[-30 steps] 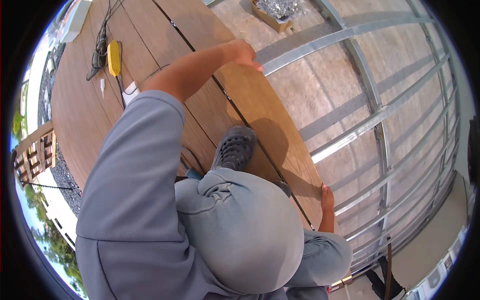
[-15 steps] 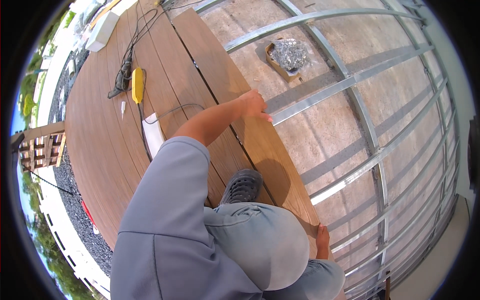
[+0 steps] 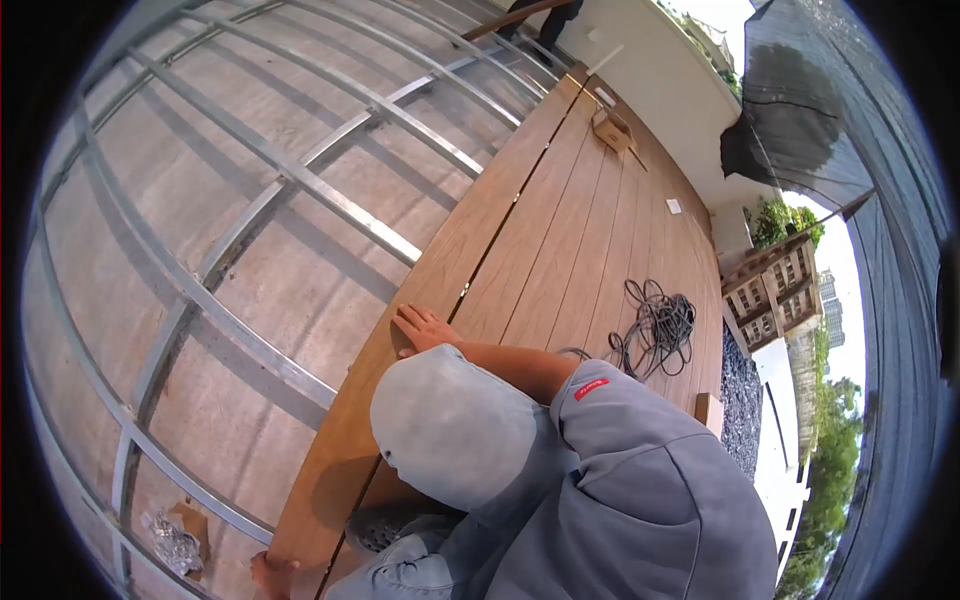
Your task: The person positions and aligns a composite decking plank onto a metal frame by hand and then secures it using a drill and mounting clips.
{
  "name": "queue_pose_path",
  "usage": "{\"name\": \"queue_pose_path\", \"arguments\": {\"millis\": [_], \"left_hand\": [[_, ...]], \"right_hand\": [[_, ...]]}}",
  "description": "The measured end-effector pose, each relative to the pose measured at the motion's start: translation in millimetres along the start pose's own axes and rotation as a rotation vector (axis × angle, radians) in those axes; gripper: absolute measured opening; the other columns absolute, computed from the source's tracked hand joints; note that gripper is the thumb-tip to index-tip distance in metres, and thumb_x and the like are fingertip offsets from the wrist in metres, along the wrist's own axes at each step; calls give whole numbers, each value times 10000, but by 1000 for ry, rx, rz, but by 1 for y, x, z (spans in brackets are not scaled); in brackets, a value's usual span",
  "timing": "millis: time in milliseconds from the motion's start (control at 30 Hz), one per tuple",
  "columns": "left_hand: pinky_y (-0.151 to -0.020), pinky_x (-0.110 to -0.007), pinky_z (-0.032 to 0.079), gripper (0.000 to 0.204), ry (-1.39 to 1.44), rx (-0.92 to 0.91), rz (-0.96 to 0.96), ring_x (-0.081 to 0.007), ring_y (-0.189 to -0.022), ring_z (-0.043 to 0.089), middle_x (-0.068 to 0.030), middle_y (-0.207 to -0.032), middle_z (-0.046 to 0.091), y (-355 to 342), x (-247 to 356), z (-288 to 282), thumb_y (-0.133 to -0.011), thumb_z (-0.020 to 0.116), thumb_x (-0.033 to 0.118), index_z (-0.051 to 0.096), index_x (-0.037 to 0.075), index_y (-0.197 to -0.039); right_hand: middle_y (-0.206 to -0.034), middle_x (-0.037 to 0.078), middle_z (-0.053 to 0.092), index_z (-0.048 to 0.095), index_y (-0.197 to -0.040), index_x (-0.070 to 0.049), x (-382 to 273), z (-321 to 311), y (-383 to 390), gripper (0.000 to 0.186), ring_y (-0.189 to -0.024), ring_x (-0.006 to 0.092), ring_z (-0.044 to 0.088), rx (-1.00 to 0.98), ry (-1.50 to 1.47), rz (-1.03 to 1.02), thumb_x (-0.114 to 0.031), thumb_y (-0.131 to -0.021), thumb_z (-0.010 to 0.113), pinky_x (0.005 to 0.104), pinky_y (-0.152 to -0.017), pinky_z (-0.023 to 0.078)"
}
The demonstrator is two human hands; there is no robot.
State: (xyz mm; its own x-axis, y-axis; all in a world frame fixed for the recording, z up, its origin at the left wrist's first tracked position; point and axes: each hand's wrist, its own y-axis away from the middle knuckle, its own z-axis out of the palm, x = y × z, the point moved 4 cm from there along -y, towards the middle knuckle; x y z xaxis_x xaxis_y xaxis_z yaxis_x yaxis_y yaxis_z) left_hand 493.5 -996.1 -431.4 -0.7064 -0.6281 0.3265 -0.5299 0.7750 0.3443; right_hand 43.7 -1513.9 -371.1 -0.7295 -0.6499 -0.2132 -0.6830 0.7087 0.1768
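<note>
A long brown decking board (image 3: pixel 440 262) lies across grey metal joists, with a narrow dark gap separating it from the laid boards (image 3: pixel 560 240). My right hand (image 3: pixel 425 328) rests palm down on this board near its outer edge, fingers spread and holding nothing. Low in the picture, my left hand (image 3: pixel 272 576) grips the same board's outer edge, its thumb side on top. The lower frame edge cuts that hand off. My bent knee (image 3: pixel 455 425) is over the boards, and a dark perforated shoe (image 3: pixel 375 528) stands on them.
Metal joists (image 3: pixel 345 205) form an open grid over concrete at left. A cardboard box with shiny bags (image 3: pixel 182 540) sits among them. A coiled cable (image 3: pixel 655 325) and an open carton (image 3: pixel 612 130) lie on the deck. Another person's legs (image 3: pixel 545 28) show at the far end.
The view has swung right, toward the far end of the deck. My right hand now lies flat on the board's top; before, it was at the board's edge. My left hand stays by the edge.
</note>
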Motion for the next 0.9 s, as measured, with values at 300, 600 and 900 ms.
{"name": "queue_pose_path", "arguments": {"millis": [300,600,900], "left_hand": [[-964,-685,365,822,-393,-1043,-141,-442,-1293,424,-177,-1449,420,-47,-40,55,-788,678,479,319,224,-1482],[-960,-580,403,695,-164,-777,-16,-388,-1219,490,-183,-1356,497,-75,60,-2,-823,651,452,409,172,-1411],[-956,-476,440,584,-233,-813,80,-333,-1146,556,-190,-1263,573,-99,151,-66,-859,625,426,498,120,-1340]], "right_hand": [[-1547,243,169,229,-1485,-14,37,23,81,808,-1439,386,166,37,-8,180,-441,-882,554,476,-1150,220],[-1473,247,316,377,-1407,9,67,-2,57,663,-1368,403,319,-355,175,-71,-417,-913,496,434,-1112,299],[-1373,235,440,470,-1322,13,67,-112,32,600,-1281,388,426,-687,-236,52,-415,-903,506,441,-1043,364]]}}
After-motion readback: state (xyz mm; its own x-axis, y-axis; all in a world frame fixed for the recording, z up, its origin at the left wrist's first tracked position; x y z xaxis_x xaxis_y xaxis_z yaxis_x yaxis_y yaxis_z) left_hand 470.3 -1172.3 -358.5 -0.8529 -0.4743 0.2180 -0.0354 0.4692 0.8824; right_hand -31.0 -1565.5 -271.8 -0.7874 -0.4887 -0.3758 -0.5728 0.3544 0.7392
